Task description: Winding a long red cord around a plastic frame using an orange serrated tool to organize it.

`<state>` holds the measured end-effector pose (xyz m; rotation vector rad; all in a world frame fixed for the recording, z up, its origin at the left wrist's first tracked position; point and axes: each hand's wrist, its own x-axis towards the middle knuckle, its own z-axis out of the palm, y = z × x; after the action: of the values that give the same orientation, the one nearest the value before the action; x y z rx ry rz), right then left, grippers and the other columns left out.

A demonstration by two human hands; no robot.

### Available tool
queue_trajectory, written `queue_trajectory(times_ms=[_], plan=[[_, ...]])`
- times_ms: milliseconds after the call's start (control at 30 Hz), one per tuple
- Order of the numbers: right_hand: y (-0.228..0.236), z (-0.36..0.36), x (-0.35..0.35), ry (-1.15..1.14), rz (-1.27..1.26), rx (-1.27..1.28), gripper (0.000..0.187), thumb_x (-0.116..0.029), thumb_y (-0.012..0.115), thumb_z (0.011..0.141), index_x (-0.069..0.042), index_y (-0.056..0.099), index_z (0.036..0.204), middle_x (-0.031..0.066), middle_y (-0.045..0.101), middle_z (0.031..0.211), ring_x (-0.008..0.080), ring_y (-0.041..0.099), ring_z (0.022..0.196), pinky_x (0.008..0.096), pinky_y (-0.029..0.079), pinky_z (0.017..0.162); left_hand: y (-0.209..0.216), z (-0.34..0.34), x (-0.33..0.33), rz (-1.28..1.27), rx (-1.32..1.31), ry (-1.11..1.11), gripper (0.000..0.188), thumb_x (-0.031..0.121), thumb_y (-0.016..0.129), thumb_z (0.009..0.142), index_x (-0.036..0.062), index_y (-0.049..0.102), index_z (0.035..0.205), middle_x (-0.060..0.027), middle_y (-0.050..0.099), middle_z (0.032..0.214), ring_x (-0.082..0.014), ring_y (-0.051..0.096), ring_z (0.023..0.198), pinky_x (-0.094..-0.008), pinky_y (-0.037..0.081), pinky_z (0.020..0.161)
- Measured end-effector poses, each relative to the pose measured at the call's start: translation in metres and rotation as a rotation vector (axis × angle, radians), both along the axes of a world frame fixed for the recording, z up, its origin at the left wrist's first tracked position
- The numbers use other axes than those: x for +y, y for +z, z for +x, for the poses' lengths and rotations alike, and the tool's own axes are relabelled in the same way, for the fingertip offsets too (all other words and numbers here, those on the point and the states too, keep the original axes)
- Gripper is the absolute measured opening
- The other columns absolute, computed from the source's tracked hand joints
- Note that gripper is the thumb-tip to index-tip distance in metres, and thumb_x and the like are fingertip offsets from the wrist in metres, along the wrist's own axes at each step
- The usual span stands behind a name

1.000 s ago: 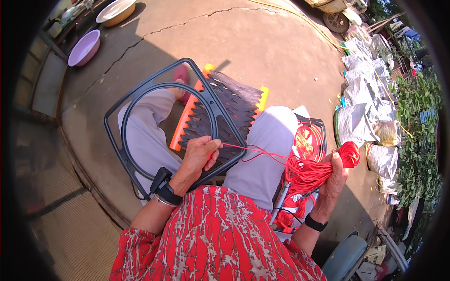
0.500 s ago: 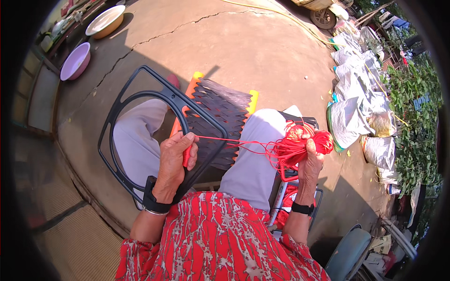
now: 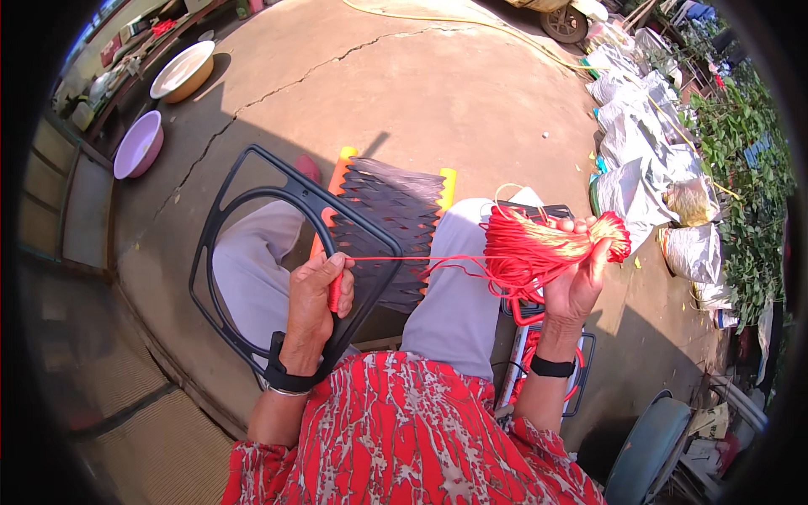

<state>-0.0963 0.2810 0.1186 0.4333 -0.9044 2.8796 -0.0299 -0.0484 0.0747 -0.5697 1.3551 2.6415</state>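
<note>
My left hand (image 3: pixel 315 296) is closed on the inner bar of a black frame (image 3: pixel 363 220), which has a round opening inside squarish corners. Red cord is wound tightly round the bar under my fingers, and my thumb pins the strand there. From that spot a single red strand (image 3: pixel 404 258) runs taut to the right. At its other end my right hand (image 3: pixel 577 284) grips a thick hank of red cord (image 3: pixel 539 251), looped and pinched near one end. Some slack loops hang below the hank, over my right knee. The frame leans across my left thigh.
Between my knees stands a low stool (image 3: pixel 383 223) with a dark woven seat and orange-yellow rails. More red cord lies in a holder (image 3: pixel 539 362) by my right hip. Two basins, one purple (image 3: pixel 139 147), one orange-brown (image 3: pixel 181 74), sit far left. White sacks (image 3: pixel 631 194) line the right.
My right hand has moved right and turned more palm-up, carrying the hank away from the frame. The hank now hangs stretched out sideways. My left hand keeps its grip on the frame.
</note>
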Motion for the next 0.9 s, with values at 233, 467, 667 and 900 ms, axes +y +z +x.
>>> queue_trajectory(times_ms=[233, 467, 667, 900], plan=[[0.019, -0.011, 0.108, -0.296, 0.086, -0.049, 0.032, -0.034, 0.051, 0.098, -0.004, 0.057, 0.106, 0.0079, 0.060, 0.101, 0.0218, 0.055, 0.101, 0.0405, 0.042, 0.097, -0.022, 0.000, -0.024, -0.021, -0.056, 0.102, 0.020, 0.019, 0.053, 0.096, 0.0001, 0.055, 0.089, -0.0043, 0.049, 0.057, -0.0119, 0.042, 0.038, -0.0252, 0.031, 0.036], [0.053, -0.006, 0.133, -0.557, 0.220, -0.054, 0.035, -0.037, 0.051, 0.099, -0.006, 0.055, 0.113, 0.0061, 0.061, 0.099, 0.0215, 0.056, 0.098, 0.0402, 0.044, 0.097, -0.010, 0.008, 0.001, -0.107, -0.084, -0.022, 0.020, 0.019, 0.055, 0.096, -0.0007, 0.056, 0.089, -0.0044, 0.051, 0.056, -0.0105, 0.041, 0.037, -0.0242, 0.031, 0.035], [0.085, 0.006, 0.022, -0.209, 0.541, -0.115, 0.034, -0.036, 0.045, 0.101, -0.004, 0.050, 0.111, 0.0055, 0.051, 0.074, 0.0142, 0.050, 0.064, 0.0274, 0.044, 0.062, -0.026, 0.020, 0.040, -0.199, -0.057, -0.317, 0.023, 0.018, 0.059, 0.094, -0.0003, 0.060, 0.080, -0.0032, 0.052, 0.053, -0.0068, 0.040, 0.037, -0.0231, 0.027, 0.034], [0.078, -0.009, -0.085, 0.010, 1.295, -0.086, 0.036, -0.034, 0.062, 0.088, -0.001, 0.053, 0.101, 0.0042, 0.057, 0.077, 0.0138, 0.055, 0.067, 0.0308, 0.046, 0.061, -0.037, 0.023, 0.046, -0.236, -0.181, -0.410, 0.023, 0.016, 0.057, 0.095, 0.0009, 0.058, 0.077, -0.0026, 0.051, 0.052, -0.0069, 0.039, 0.036, -0.0240, 0.027, 0.033]])
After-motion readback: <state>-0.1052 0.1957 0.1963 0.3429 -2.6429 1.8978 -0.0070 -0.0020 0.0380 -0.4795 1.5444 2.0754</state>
